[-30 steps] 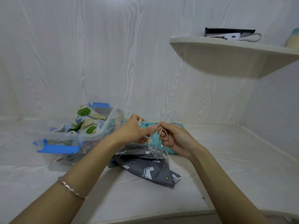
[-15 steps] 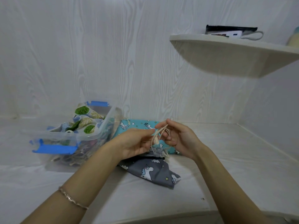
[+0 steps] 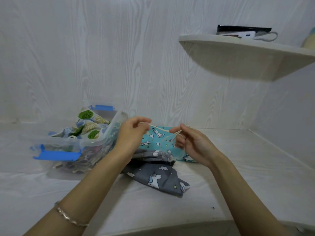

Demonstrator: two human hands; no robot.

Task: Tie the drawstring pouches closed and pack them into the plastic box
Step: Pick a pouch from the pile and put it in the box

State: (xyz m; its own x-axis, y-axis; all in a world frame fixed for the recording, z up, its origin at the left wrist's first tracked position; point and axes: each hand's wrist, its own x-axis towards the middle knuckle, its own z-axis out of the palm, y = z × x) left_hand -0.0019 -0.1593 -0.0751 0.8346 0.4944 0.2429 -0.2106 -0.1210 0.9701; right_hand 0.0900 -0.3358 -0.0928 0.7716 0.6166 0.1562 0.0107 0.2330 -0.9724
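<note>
I read this as mid-knot on the grey pouch (image 3: 158, 178). It lies on the tabletop (image 3: 238, 167) just right of the box (image 3: 92, 142), with its gathered neck below the right hand (image 3: 192, 143). The left hand (image 3: 131, 133) has a narrow grip, pinching one end of the cord (image 3: 160, 128) between thumb and fingertip. The right grip is curled round the other strands, and the cord runs taut between the hands above the teal pouch (image 3: 156, 138).

The first risk I see is the left pinch. It holds very little cord, so a firm pull could slide the end free and undo the loop. The second is where the knot seats. The hands are raised off the neck, so the knot may tighten partway up the cord and leave the mouth slack. The strands at the right fingers are thin, pale and blurred, so I cannot tell whether a loop is actually formed there or which strand is which. Pulling the wrong one would open it.

Pulling upward could also lift the limp pouch and drag it over the teal one. The left wrist sits close to the box corner, so a wide outward pull could knock it. The leaf pouch (image 3: 88, 116) already stands above the rim, so packing more may be tight.
</note>
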